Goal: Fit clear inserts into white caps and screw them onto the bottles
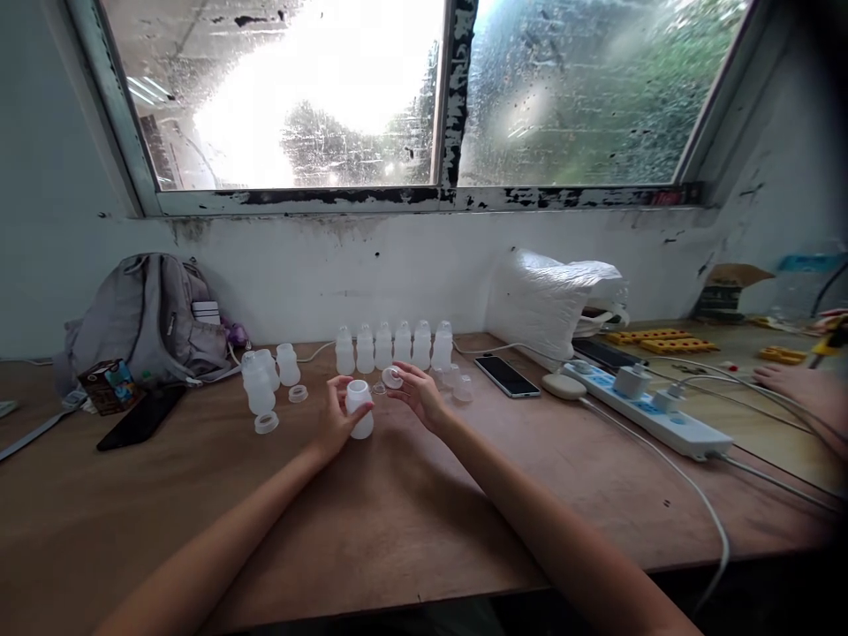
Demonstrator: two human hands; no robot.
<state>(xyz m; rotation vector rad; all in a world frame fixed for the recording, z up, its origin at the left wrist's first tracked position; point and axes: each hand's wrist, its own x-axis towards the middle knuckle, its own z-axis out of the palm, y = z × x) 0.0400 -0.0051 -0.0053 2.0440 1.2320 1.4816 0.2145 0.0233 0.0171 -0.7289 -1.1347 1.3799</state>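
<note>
My left hand point(336, 420) is wrapped round a frosted white baby bottle point(359, 408), which stands open-topped and nearly upright above the table. To its right, my right hand point(422, 397) pinches a small translucent bottle cap point(392, 378) by its edge, apart from the bottle's mouth. A clear ring point(378, 389) lies just behind, between the hands. Behind them several capped bottles point(403, 346) stand in a row by the wall. Left of my left hand are several uncapped bottles point(258, 389) and two loose collar rings point(266, 423). Several clear caps point(462, 389) lie right of my right hand.
A grey backpack point(149, 318), a small drink carton point(111, 387) and a dark phone point(141, 418) occupy the left. On the right are another phone point(507, 375), a white power strip point(649, 411) with cables, and a silvery padded bag point(540, 305). Another person's hand point(798, 389) works at far right.
</note>
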